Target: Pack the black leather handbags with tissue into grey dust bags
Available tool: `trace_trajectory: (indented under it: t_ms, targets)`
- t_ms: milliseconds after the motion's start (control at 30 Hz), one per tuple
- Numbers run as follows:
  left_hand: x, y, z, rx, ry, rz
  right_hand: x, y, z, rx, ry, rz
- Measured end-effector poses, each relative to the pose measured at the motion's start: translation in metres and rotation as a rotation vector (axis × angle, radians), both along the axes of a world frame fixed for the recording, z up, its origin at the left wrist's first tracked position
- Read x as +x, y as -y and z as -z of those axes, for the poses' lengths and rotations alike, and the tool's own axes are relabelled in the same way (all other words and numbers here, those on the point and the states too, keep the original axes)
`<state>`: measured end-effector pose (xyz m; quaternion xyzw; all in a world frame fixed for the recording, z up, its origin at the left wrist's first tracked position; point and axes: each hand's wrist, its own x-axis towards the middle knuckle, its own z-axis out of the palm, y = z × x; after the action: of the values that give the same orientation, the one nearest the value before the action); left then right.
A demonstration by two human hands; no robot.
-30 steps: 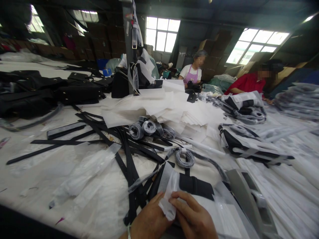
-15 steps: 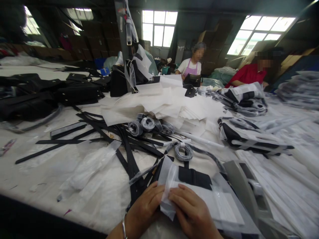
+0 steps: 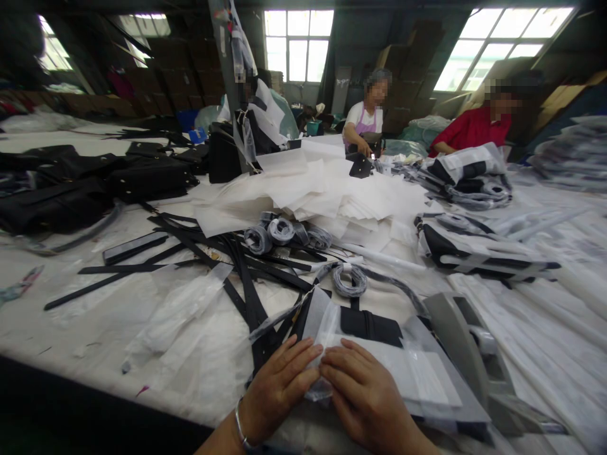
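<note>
My left hand (image 3: 277, 387) and my right hand (image 3: 364, 395) lie side by side at the near edge of the white table (image 3: 71, 322). Both press down on a white tissue sheet (image 3: 327, 354) that wraps a flat black piece (image 3: 370, 325). Fingers of both hands are stretched and pinch the sheet's near edge between them. A silver bracelet sits on my left wrist. Black straps (image 3: 241, 278) fan out just beyond my left hand.
A grey tape dispenser (image 3: 467, 354) stands right of my hands. Wrapped strap coils (image 3: 282, 230) and a heap of white sheets (image 3: 322, 189) lie mid-table. Black bags (image 3: 95, 177) sit at the left. Two people work at the far side. Clear plastic sleeves (image 3: 180, 309) lie left.
The sheet went from held up between my fingers to pressed flat on the table. Both hands lowered and flattened over it. The view tipped slightly downward.
</note>
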<state>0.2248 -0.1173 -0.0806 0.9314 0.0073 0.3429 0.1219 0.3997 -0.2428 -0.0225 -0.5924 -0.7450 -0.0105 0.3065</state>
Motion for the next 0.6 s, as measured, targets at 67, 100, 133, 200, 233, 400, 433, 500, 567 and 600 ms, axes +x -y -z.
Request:
trace_trajectory:
  t_ms: [67,100,133,200,233,400,433,500,567,600]
  targets:
    - [0.000,-0.001,-0.002,-0.004,-0.038,0.039,0.000,0.002,0.000,-0.004,0.013,0.003]
    - [0.001,-0.002,-0.003,-0.008,-0.046,0.048,-0.001,0.005,0.001,-0.009,0.024,0.002]
    - [0.001,-0.003,-0.003,-0.012,-0.045,0.050,-0.001,0.007,0.002,-0.017,0.043,-0.002]
    - [0.001,-0.003,-0.003,-0.014,-0.027,0.044,-0.001,0.015,0.007,-0.032,0.109,-0.009]
    - [0.001,-0.003,-0.003,-0.012,-0.019,0.039,-0.001,0.020,0.010,-0.036,0.155,-0.008]
    - [0.001,-0.003,-0.003,0.040,-0.030,0.024,0.005,0.032,0.025,0.052,0.327,0.014]
    - [0.002,-0.003,-0.003,0.053,-0.026,0.021,0.008,0.030,0.026,0.076,0.329,0.014]
    - [0.004,-0.004,-0.004,0.077,-0.020,0.020,0.013,0.026,0.026,0.116,0.314,0.023]
    - [0.006,-0.005,-0.004,0.086,-0.019,0.018,0.016,0.025,0.025,0.144,0.297,0.042]
    - [0.007,-0.005,-0.004,0.084,-0.024,0.016,0.015,0.027,0.025,0.156,0.289,0.048]
